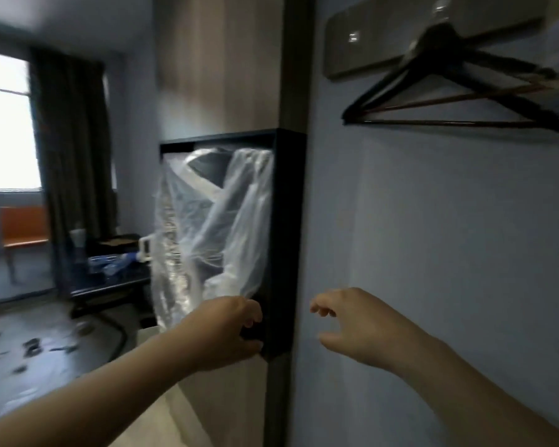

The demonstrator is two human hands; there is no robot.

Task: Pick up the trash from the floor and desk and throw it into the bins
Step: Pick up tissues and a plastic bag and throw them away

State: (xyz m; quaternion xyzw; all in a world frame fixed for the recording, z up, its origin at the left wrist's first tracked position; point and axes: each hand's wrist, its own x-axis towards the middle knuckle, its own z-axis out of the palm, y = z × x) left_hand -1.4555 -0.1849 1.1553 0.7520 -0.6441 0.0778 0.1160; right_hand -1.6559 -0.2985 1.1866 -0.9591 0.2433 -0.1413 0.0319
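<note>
A clear plastic bag hangs inside a black-framed niche in the wall. My left hand is at the niche's lower edge, just under the bag's bottom, fingers and thumb curved with a dark gap between them and nothing visibly held. My right hand hovers in front of the grey wall to the right of the frame, fingers loosely curled and empty. Small dark scraps of trash lie on the floor at the left. Crumpled plastic bottles sit on the dark desk. The picture is blurred.
Dark clothes hangers hang on the wall at the upper right. An orange chair stands by the bright window, beside a dark curtain. A black cable curls on the floor near the desk.
</note>
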